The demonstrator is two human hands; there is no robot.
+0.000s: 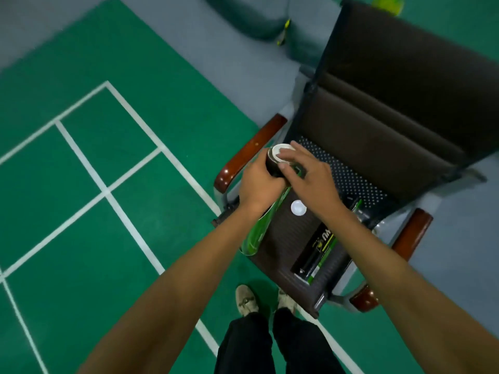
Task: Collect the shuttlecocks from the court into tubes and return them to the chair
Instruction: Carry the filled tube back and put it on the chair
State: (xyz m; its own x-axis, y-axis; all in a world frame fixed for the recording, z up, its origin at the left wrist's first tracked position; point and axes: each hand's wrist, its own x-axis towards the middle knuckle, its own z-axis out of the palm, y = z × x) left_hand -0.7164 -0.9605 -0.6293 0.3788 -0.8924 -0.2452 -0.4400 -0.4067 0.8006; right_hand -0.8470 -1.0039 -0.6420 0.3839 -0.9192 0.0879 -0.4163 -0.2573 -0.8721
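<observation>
left hand point(259, 182): comes in from lower left, forearm nearly straight, back of hand up. Fingers wrapped round the green tube point(263, 228), clenched on its black top band.
right hand point(310, 179): comes in from lower right, wrist bent slightly inward, back of hand up. Fingers lie nearly straight across the top of the white cap point(278, 155), thumb tip on the cap's near edge, so the cap is pinched between thumb and fingers.
green tube: tilted. Top end is inside the left fingers and directly under the right fingertips. Bottom end hangs below the left wrist, past the seat's left front edge. Contents can't be seen.
white cap: sits on the tube mouth, touching the right fingertips, just above the left knuckles. Can't tell if fully seated.
loose cap point(298, 207): white disc flat on the seat, under the right palm, not touching either hand.
second tube point(318, 249): black and green, lying on the seat below the right forearm, well back from the fingers.
chair point(391, 103): dark seat and back, brown armrests. Both hands are over its seat, nearer the left armrest point(251, 152).
floor point(81, 211): green court with white lines, left of the left arm.
shoes point(245, 299): at the seat's front edge, below both forearms.
</observation>
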